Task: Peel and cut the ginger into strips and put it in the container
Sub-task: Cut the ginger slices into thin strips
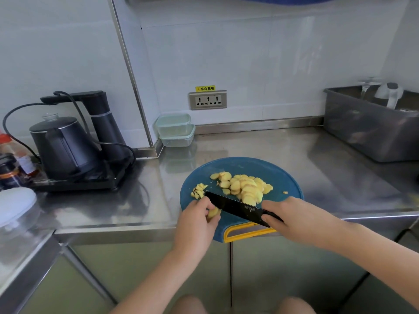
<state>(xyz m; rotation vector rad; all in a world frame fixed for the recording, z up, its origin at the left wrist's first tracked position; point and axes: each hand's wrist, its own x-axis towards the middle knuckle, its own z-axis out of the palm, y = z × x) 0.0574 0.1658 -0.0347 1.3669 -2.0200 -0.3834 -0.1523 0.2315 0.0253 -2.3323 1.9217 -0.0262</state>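
A round blue cutting board with a yellow handle lies at the counter's front edge. A heap of pale yellow ginger slices covers its middle. A few cut strips lie at its left side. My left hand pinches a small stack of ginger slices against the board. My right hand grips the handle of a black knife, whose blade runs leftwards beside my left fingers. Two stacked clear containers stand at the back by the wall.
A black kettle and water dispenser sit on a tray at the left, with jars and a white-lidded container further left. A grey bin stands at the back right. A wall socket is behind the steel counter.
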